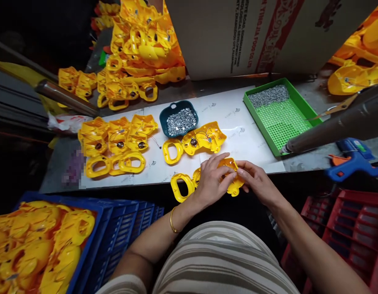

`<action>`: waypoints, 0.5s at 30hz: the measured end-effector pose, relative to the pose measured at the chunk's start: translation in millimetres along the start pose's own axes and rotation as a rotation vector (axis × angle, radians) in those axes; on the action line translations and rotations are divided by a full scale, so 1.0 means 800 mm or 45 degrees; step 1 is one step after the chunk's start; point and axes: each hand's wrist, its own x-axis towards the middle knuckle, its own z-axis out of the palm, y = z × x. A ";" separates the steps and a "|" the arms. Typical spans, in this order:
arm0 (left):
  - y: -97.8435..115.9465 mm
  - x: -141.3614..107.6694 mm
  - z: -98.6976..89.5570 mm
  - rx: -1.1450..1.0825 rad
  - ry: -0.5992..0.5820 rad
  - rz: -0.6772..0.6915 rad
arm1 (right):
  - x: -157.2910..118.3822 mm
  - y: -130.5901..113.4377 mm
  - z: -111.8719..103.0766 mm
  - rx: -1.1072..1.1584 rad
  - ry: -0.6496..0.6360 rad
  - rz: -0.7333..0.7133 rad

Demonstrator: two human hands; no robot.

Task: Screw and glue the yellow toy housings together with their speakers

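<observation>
Both hands are on a yellow plastic shell half (182, 187) with a looped handle, held at the table's front edge. My left hand (213, 177) lies over its middle with fingers curled around it and hides much of the inside. At the shell's right end, my right hand (256, 179) pinches the rim between thumb and fingers. Just beyond, a similar yellow shell half (207, 139) with a round dark part and thin wires rests on the white sheet. A dark teal tray (162, 118) of small metal screws (182, 121) stands behind that shell.
Several yellow shells (118, 139) sit left on the sheet, with more piled behind (146, 49). A green perforated basket (268, 134) holds small metal pieces. A cardboard box (219, 41) stands behind. A blue glue gun (351, 159) lies right; blue (115, 232) and red crates (354, 228) stand below.
</observation>
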 end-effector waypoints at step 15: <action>-0.057 0.062 0.011 0.017 -0.045 0.493 | 0.021 -0.018 -0.017 -0.177 -0.025 0.087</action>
